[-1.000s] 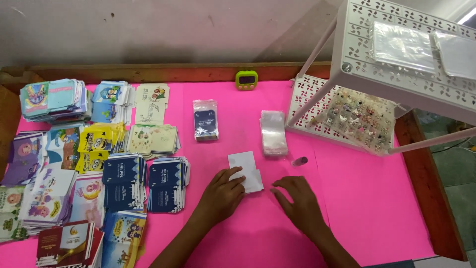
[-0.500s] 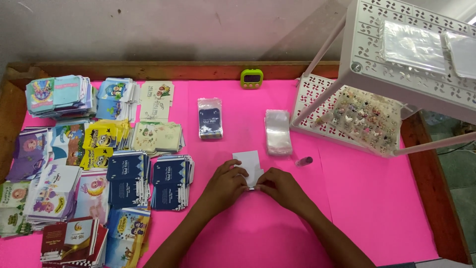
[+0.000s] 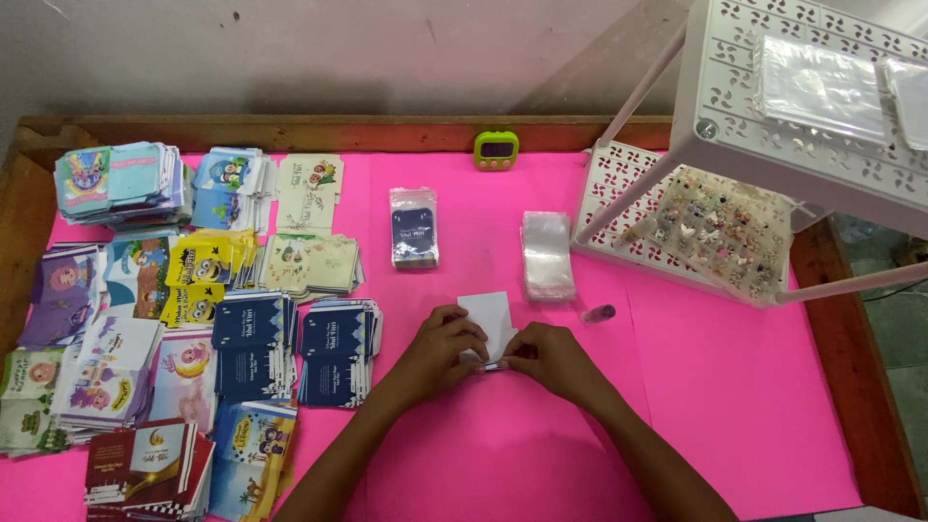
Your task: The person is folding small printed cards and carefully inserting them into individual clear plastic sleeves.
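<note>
Stacks of small printed paper cards [image 3: 198,319], sorted by design, fill the left of the pink counter [image 3: 735,406], within reach. Left hand [image 3: 443,352]: fingers closed, pinching the near edge of a small white rectangular card [image 3: 488,314]. Right hand [image 3: 551,360]: closed on the same edge. Card lies flat at mid-counter, long axis pointing away from the person. Clear plastic sleeves [image 3: 547,253] stacked just beyond. White perforated plastic rack [image 3: 773,145], far right.

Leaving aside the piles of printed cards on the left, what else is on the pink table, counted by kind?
Plain white card: 1
Bagged dark-blue card pack: 1
Stack of clear sleeves: 1
Green timer: 1
Small dark tube: 1
White rack: 1
Total: 6
</note>
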